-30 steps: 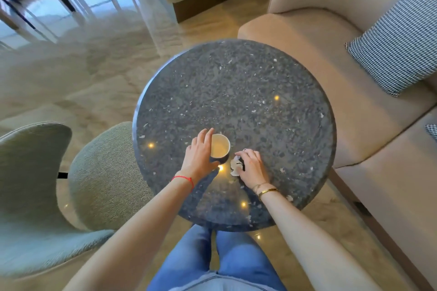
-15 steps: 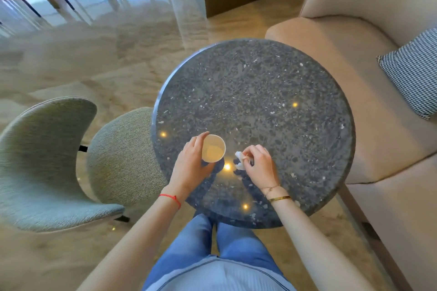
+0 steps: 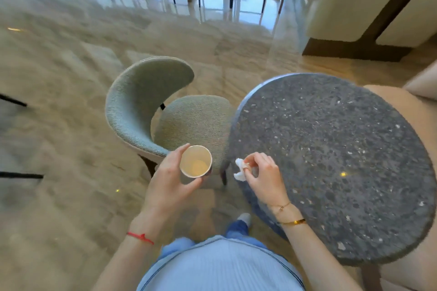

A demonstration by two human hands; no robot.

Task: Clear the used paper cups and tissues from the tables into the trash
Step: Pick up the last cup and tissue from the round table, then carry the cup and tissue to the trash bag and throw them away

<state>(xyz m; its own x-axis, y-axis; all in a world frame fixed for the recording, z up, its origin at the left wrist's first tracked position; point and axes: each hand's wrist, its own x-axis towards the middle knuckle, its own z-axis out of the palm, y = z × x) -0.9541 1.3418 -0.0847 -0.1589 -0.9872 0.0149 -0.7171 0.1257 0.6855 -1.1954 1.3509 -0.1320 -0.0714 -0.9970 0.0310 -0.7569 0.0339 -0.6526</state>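
Gripping now off the table (image 3: 331, 149): left hand (image 3: 168, 182) cup (image 3: 195, 164), right hand (image 3: 262, 177) tissue (image 3: 240, 169).

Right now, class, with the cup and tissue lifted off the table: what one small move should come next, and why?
Probably drop the tissue into the paper cup. The right hand pinches it just beside the cup's open mouth, which the left hand holds upright. That would free a hand; no trash bin is in view.

chair (image 3: 151, 111) left of table (image 3: 331, 160)
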